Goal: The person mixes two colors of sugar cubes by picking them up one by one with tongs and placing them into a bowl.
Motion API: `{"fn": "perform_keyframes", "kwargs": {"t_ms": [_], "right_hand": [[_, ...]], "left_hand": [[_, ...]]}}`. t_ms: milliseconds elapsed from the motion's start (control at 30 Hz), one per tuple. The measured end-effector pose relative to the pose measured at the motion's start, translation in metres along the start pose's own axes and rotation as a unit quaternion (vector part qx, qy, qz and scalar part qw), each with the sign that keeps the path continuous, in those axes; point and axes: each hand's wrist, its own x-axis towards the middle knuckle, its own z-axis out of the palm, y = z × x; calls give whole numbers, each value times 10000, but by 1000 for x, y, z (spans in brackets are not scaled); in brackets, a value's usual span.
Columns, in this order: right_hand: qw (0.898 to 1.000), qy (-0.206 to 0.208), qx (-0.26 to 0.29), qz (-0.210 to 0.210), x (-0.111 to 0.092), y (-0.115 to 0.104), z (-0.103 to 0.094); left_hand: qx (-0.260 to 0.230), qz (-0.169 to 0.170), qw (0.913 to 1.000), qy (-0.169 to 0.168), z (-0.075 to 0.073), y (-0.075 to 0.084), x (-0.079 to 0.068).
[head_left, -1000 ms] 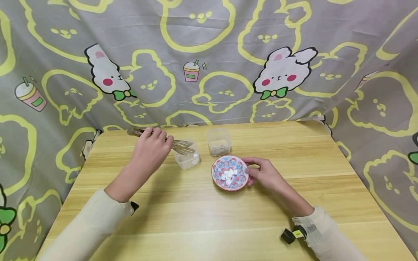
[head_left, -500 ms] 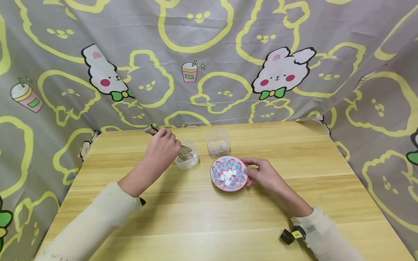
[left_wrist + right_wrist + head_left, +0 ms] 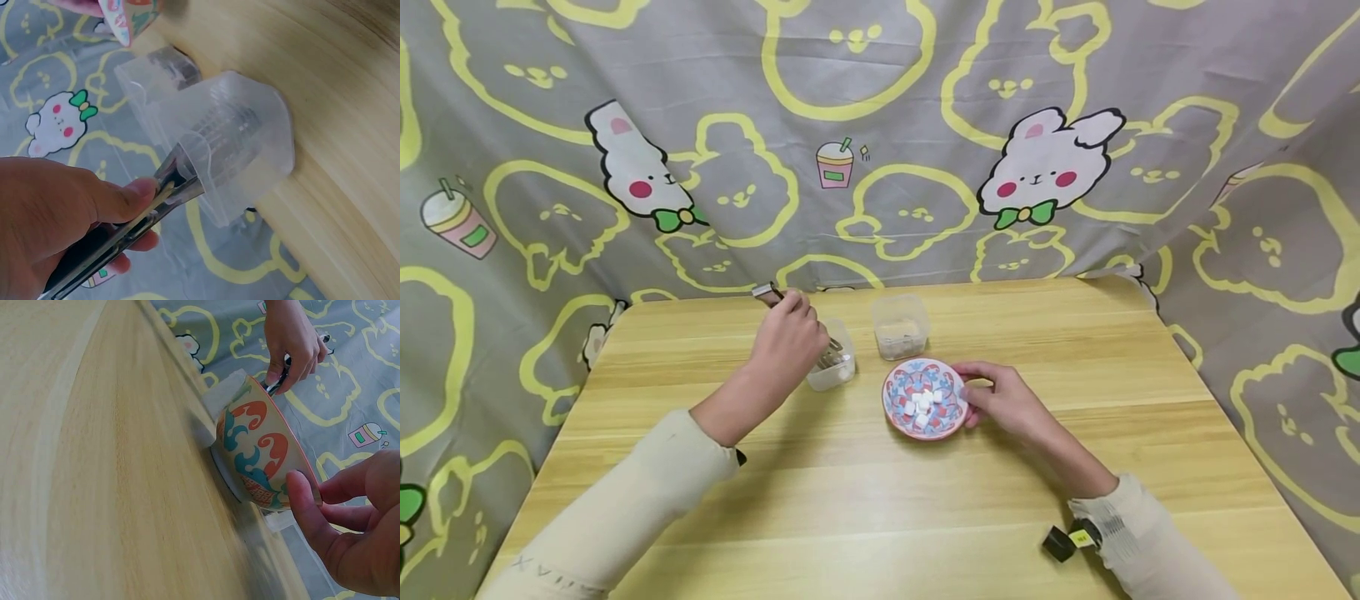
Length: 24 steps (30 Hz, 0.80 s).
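Observation:
My left hand point(image 3: 790, 337) grips metal tongs point(image 3: 134, 228), thumb on one side and fingers curled round the other. The tongs' slotted ends reach down into a clear plastic container point(image 3: 275, 144), where something white shows at the bottom in the head view. With my right hand point(image 3: 1007, 400) I pinch the rim of a patterned bowl point(image 3: 892, 408), thumb on its outside wall and fingers over the edge. Several white cubes point(image 3: 923, 403) lie in the middle of the bowl. Red and teal motifs cover its outside in the right wrist view.
A second clear container point(image 3: 901, 325) stands behind the bowl, right of the first one. All of it rests on a wood-grain table point(image 3: 880, 517). A grey patterned curtain point(image 3: 910, 108) hangs along the table's back edge and both sides.
My left hand has moved right and turned the tongs steeper, so their ends have gone from above the left container down into it. My right hand and the bowl stay nearly in place.

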Motion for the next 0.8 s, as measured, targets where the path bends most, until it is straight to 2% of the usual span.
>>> {"fn": "perform_keyframes", "kwargs": {"t_ms": [300, 567, 800], "right_hand": [[10000, 2, -20, 19, 0, -1, 1], [10000, -2, 65, -44, 0, 1, 0], [9999, -19, 59, -113, 0, 3, 1]], "left_hand": [[95, 89, 9996, -238, -3, 2, 5], [336, 206, 9992, -38, -1, 8, 10], [271, 259, 9992, 133, 7, 7, 9]]}}
